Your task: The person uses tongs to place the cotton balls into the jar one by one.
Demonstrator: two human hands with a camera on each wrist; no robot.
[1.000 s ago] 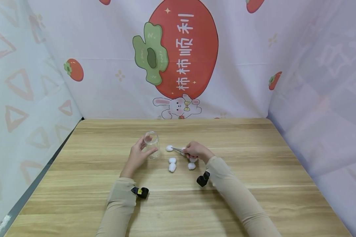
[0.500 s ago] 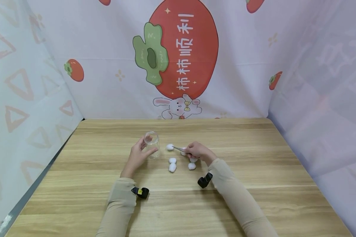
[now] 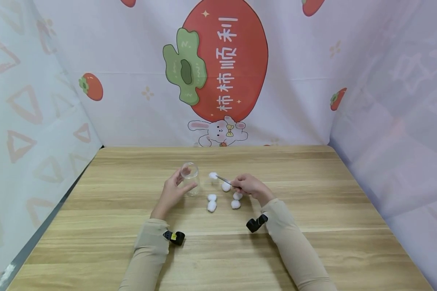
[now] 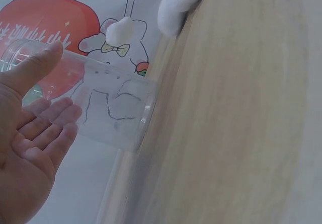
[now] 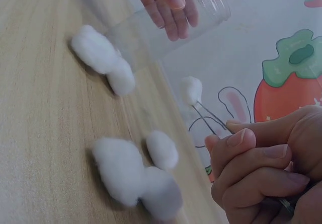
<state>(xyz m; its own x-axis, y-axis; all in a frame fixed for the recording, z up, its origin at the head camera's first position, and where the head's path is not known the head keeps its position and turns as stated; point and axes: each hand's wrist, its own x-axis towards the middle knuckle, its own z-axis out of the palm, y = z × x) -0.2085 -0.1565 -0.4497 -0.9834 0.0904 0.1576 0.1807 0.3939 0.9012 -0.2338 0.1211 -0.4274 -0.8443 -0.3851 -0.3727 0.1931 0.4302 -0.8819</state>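
Note:
My left hand (image 3: 174,192) grips a clear, open-topped jar (image 3: 192,184) from its left side, thumb in front and fingers behind. The jar stands upright and shows nothing inside. My right hand (image 3: 250,187) pinches metal tweezers (image 5: 207,117), whose tips hold a cotton ball (image 5: 191,90) raised above the table, to the right of the jar. In the left wrist view this cotton ball (image 4: 120,31) appears beyond the jar. Under and beside the right hand lie a single cotton ball (image 3: 226,186) and a touching pair of cotton balls (image 3: 235,204).
Another touching pair of cotton balls (image 3: 212,203) lies on the wooden table (image 3: 211,250), in front of the jar. A printed cloth backdrop (image 3: 295,81) rises behind the table's far edge, with more cloth on both sides.
The cotton ball in the tweezers has risen off the table and shifted slightly right with my right hand. My left hand and the jar have moved a little to the right.

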